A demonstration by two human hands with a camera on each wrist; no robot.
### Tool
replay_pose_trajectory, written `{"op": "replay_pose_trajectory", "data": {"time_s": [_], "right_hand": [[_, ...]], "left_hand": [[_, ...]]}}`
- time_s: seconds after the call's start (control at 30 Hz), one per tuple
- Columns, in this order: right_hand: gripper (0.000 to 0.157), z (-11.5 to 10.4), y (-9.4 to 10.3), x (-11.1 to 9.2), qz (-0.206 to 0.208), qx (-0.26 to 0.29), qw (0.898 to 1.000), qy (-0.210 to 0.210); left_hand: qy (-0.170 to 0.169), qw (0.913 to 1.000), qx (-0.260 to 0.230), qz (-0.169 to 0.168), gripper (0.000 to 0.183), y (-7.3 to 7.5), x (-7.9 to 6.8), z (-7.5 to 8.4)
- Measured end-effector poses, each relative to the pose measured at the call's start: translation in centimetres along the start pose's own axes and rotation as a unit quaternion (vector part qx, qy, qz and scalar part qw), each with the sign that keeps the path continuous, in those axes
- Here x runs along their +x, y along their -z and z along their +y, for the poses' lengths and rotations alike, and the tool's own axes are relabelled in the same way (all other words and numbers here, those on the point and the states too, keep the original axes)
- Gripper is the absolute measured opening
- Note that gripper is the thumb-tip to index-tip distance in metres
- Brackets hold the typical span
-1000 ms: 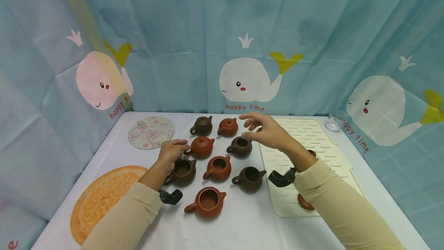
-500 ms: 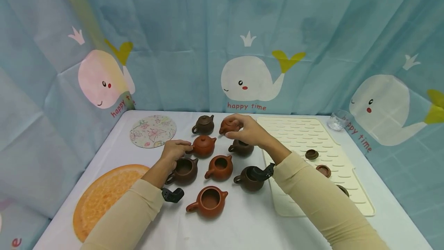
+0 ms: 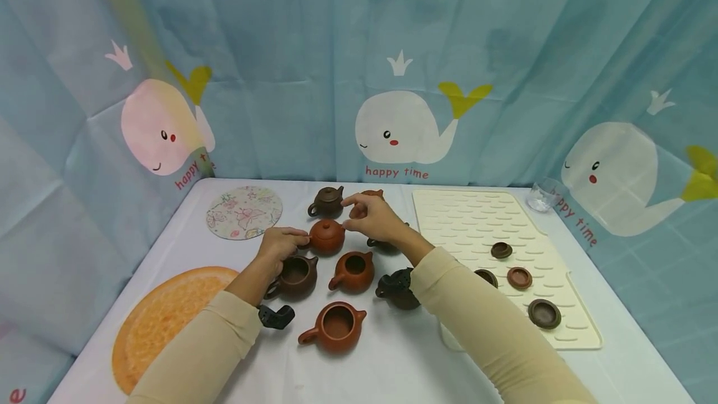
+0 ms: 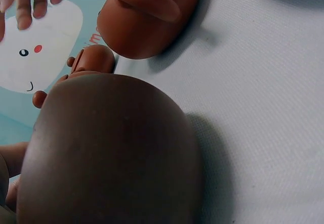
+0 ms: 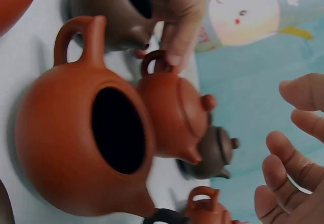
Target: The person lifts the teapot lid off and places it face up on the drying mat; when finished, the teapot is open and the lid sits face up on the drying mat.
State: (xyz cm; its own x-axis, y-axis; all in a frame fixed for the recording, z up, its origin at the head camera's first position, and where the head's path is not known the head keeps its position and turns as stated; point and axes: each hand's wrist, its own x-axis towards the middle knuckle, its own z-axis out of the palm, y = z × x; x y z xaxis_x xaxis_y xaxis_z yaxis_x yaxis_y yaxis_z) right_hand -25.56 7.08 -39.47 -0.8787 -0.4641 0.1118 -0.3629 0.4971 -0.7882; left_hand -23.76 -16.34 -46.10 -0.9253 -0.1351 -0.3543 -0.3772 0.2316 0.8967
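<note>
Eight rounded clay teapots (image 3: 339, 335), four reddish and four brown, stand on the cloth-covered surface (image 3: 404, 373). Centrally, the left hand (image 3: 280, 244) pinches a lidded red teapot (image 3: 327, 239) by its handle (image 5: 146, 63); the right hand (image 3: 374, 220) hovers beside it, fingers loosely parted. Four lids (image 3: 544, 314) lie on the ridged cream mat (image 3: 462, 211).

Smooth teapots (image 3: 327, 239) (matt clay, apparently)

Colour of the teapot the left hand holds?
The teapot is reddish-orange, clearest in the right wrist view.

Plain long beige sleeves (image 3: 482, 313) and curved black wrist devices (image 3: 277, 317)
</note>
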Motion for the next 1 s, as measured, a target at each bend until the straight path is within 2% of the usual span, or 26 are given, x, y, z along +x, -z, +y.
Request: {"op": "replay_pose_trajectory", "data": {"time_s": [0.2,0.4,0.6,1.0], "right_hand": [[0.039,0.8,-1.6,1.1,0.007,-0.018,0.999,-0.026],[0.037,1.1,-2.9,1.8,-0.003,-0.046,0.998,-0.035],[0.040,1.4,-4.4,2.8,-0.013,-0.058,0.996,-0.061],[0.033,1.6,-5.8,3.7,0.002,-0.105,0.992,-0.070]], "left_hand": [[-0.005,1.0000,-0.006,0.002,0.022,-0.1,0.1,0.0],[0.001,1.0000,0.003,0.003,0.022,-0.1,0.2,-0.1],[-0.002,0.9999,0.008,0.007,0.022,0.0,0.3,-0.3],[0.001,1.0000,0.004,-0.001,0.021,0.0,0.2,-0.1]]}}
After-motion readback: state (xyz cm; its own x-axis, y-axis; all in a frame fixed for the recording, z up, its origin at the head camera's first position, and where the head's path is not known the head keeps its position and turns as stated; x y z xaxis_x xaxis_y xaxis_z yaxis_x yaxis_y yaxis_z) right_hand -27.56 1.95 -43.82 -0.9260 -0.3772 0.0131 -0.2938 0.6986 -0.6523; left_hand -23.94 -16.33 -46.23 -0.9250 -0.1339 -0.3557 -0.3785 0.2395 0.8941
